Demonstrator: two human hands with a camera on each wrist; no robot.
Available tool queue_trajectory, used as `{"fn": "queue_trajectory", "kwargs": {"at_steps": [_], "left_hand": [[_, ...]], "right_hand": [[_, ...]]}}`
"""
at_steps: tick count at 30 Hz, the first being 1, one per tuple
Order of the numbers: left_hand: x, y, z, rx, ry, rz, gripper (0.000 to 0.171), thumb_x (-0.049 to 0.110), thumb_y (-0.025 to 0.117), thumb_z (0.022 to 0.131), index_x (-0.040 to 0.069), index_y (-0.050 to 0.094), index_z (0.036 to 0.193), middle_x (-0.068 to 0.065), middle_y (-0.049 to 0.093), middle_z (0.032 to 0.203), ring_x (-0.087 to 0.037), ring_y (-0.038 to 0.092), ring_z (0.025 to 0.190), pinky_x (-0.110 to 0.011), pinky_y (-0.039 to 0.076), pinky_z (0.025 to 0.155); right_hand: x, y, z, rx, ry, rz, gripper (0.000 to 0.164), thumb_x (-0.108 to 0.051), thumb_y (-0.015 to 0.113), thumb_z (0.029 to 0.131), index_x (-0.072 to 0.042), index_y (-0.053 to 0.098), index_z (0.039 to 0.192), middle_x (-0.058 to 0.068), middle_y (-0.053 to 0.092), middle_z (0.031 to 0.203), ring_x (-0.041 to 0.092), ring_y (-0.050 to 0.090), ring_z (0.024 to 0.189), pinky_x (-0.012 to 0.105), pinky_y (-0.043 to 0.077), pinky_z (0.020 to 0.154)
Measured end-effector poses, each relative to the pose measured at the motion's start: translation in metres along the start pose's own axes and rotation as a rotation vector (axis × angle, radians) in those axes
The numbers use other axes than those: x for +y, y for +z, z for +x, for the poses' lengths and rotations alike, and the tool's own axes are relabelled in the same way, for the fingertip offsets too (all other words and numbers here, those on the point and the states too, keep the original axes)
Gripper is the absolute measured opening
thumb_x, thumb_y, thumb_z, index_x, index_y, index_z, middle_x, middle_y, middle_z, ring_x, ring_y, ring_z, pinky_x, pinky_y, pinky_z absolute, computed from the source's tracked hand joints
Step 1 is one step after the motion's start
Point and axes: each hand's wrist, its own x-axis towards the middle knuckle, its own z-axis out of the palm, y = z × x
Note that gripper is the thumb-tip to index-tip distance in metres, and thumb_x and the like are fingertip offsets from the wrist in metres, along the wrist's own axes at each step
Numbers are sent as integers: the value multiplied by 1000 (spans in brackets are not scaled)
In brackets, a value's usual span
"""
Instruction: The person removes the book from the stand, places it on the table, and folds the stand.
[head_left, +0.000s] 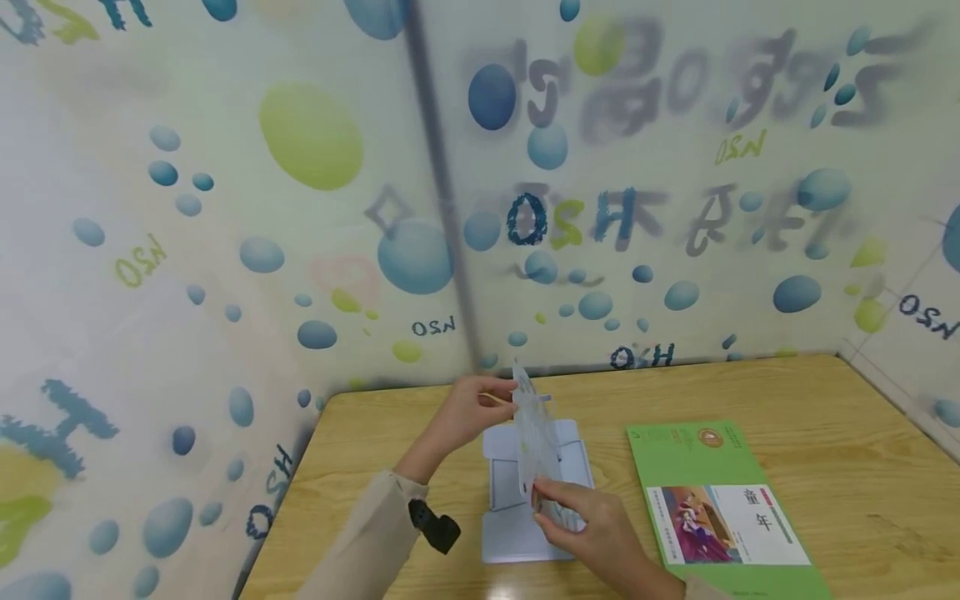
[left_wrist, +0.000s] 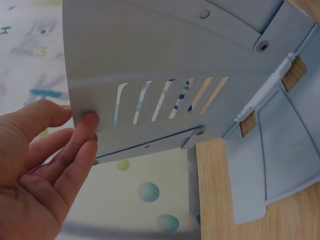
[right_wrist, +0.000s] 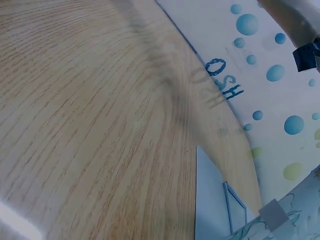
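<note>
A pale blue folding book stand has its flat base (head_left: 517, 542) on the table and its slotted panel (head_left: 534, 442) tilted up from it, seen nearly edge-on. My left hand (head_left: 467, 410) pinches the panel's upper left edge. Lower down, my right hand (head_left: 592, 521) grips the panel's near edge between thumb and fingers. In the left wrist view, the thumb and fingers of the left hand (left_wrist: 50, 165) meet at the edge of the panel (left_wrist: 150, 55), and a hinge joins it to the base (left_wrist: 245, 185). The right wrist view shows part of the base (right_wrist: 207, 200); the right hand is outside it.
A green book (head_left: 697, 454) with a picture on its cover lies to the right of the stand. The wooden table (head_left: 390, 450) backs onto a patterned wall covering (head_left: 405, 208). A black wrist strap (head_left: 435, 525) sits on the left forearm.
</note>
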Motion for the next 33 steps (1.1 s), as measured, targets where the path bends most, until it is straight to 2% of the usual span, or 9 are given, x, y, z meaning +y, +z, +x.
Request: {"fn": "queue_trajectory", "kwargs": {"at_steps": [3,11,20,23,28,33], "left_hand": [[-2,-3,-3,2,-24,10,33,7,64,85,-4,59,116,-14,62,109,-23,63,87,-29,53,71],[-13,-11,-8,7,-11,-1,35,8,64,85,-5,59,116,-15,63,108,-24,61,92,-30,52,75],[-26,-23,-19,21,-74,-34,35,11,66,84,-3,60,116,-16,64,104,-24,63,87,-33,53,74],[-33,-27,-23,19,-71,-22,34,10,66,84,-4,60,115,-17,64,103,-24,63,86,-33,52,73],[-44,-35,-32,30,-66,11,33,7,66,83,-7,61,112,-19,64,100,-25,63,84,-31,53,70],[-58,-38,-40,41,-138,-8,32,4,66,82,-6,61,112,-16,65,97,-22,64,81,-30,53,70]], "right_hand": [[0,2,0,-10,-10,-26,31,-14,72,79,-2,66,107,8,67,103,18,64,92,16,48,78],[5,8,0,-38,-44,35,37,-8,76,74,-2,64,109,9,64,107,21,62,95,17,45,85],[12,18,-2,-115,40,110,36,-10,76,74,-5,66,108,3,62,108,16,59,98,18,47,81],[14,23,-3,-125,18,134,36,-8,77,73,-3,66,107,4,62,106,17,59,96,17,48,79],[19,36,-1,-119,-94,134,35,-7,78,71,1,66,103,9,62,102,20,60,92,17,48,78],[21,45,-1,-139,-108,107,31,-12,78,72,0,67,98,7,62,99,17,61,90,16,46,81]]}}
